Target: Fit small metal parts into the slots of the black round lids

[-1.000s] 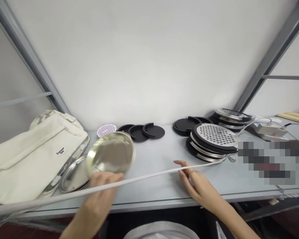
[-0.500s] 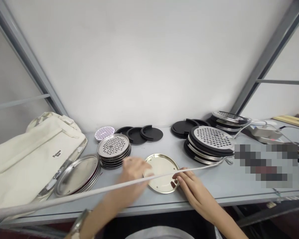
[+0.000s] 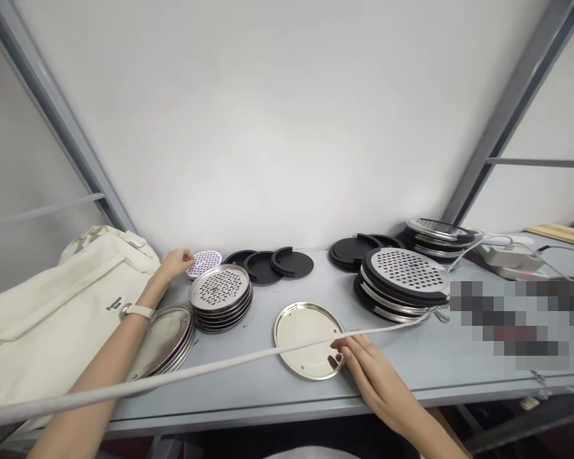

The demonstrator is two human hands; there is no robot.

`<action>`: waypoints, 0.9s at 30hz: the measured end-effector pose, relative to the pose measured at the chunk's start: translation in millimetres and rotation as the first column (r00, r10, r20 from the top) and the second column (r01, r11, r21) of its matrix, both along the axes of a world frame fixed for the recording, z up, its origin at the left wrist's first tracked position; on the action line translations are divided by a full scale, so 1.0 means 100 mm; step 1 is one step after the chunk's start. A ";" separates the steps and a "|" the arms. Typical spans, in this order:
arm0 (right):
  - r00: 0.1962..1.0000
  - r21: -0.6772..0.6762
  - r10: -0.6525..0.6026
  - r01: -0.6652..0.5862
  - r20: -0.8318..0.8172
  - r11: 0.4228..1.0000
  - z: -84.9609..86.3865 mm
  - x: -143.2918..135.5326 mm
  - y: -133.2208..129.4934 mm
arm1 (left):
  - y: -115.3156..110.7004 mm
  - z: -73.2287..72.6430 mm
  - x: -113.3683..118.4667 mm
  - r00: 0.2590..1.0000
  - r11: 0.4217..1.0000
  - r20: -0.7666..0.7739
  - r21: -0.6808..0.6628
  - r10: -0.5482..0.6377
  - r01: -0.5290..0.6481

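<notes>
My left hand point(image 3: 176, 262) reaches to the back left of the shelf. Its fingers are pinched at the left edge of a thin lilac disc full of holes point(image 3: 207, 260). A shallow, shiny gold-coloured round tray point(image 3: 303, 328) with small holes near its rim lies flat in front of me. My right hand point(image 3: 366, 363) holds the right rim of this tray between thumb and fingers. A stack of silver perforated round plates point(image 3: 220, 287) stands just in front of the lilac disc. Smooth silver round trays point(image 3: 167, 335) are piled partly under my left forearm.
Black round discs with raised rims point(image 3: 294, 262) lie along the wall. A taller stack of black and silver perforated discs point(image 3: 406, 274) stands at right. A cream bag point(image 3: 95, 306) fills the left end. One white cable point(image 3: 205, 363) crosses in front of my view.
My left hand has moved from beside the gold tray, back and left to the lilac disc. The right hand has stayed at the tray's rim.
</notes>
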State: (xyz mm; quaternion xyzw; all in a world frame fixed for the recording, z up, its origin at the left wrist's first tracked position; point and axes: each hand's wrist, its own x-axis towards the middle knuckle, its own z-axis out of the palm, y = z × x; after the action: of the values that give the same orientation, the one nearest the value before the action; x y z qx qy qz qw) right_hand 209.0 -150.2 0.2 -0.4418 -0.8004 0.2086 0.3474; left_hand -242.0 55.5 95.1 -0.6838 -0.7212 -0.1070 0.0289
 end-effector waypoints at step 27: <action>0.999 -0.032 0.016 -0.018 -0.049 0.999 0.02 0.03 0.01 | 0.11 -0.18 -0.05 0.988 0.988 0.011 0.031 0.151 -0.151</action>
State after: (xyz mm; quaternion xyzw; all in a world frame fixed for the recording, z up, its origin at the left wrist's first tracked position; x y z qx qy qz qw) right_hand 211.7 -149.2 2.3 -0.4353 -0.7919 0.2351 0.3579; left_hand -246.8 67.0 77.4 -0.6260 -0.7694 -0.1190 0.0450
